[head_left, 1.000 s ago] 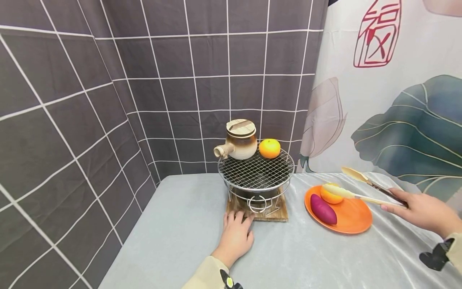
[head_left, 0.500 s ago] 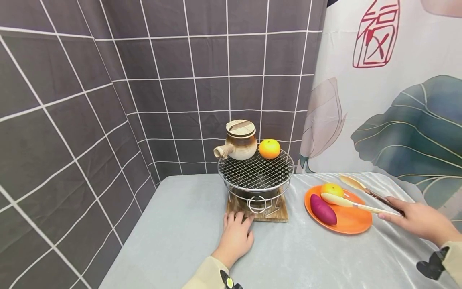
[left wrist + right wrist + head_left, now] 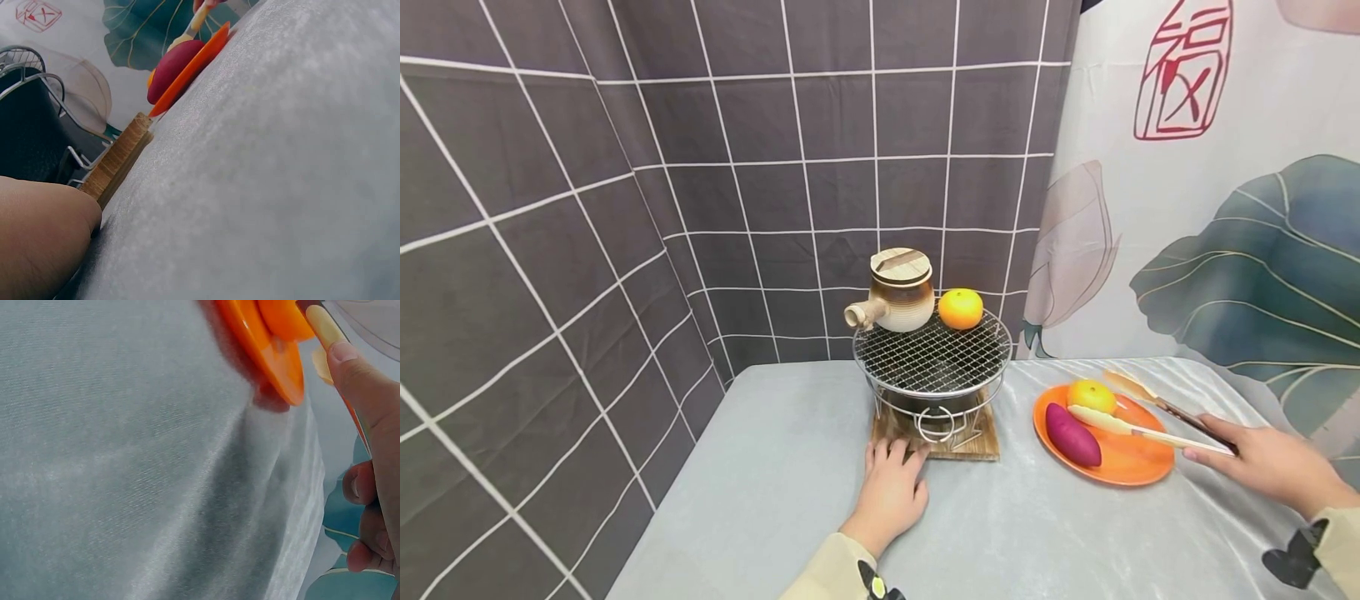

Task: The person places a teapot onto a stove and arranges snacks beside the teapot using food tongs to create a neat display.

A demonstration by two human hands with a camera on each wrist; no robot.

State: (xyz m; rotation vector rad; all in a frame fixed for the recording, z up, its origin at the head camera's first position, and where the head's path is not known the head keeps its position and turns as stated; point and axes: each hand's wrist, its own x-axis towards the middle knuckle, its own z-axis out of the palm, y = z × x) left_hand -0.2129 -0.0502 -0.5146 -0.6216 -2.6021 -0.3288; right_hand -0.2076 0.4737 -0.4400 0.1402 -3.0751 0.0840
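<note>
My right hand (image 3: 1273, 462) holds a pair of tongs (image 3: 1187, 425) with pale tips. The jaws are spread: one tip lies in front of a mandarin orange (image 3: 1092, 396), the other to its right, further back. Whether a tip touches the fruit I cannot tell. That orange sits on an orange plate (image 3: 1138, 454) beside a purple sweet potato (image 3: 1072, 436). My left hand (image 3: 891, 492) rests its fingertips on the front edge of a wooden board (image 3: 973, 450); in the left wrist view part of the hand (image 3: 44, 237) lies against the board (image 3: 119, 156).
A round grill with a wire mesh (image 3: 936, 362) stands on the board. On the mesh are a side-handled clay pot (image 3: 910, 307) with a wooden lid and a second mandarin orange (image 3: 960, 309). A grey cloth (image 3: 760, 500) covers the table; a dark tiled-pattern curtain (image 3: 775, 192) hangs behind.
The right hand has moved slightly left and down with the tongs. Their front tip has dropped from across the plate's orange to its lower front. My left hand stays put.
</note>
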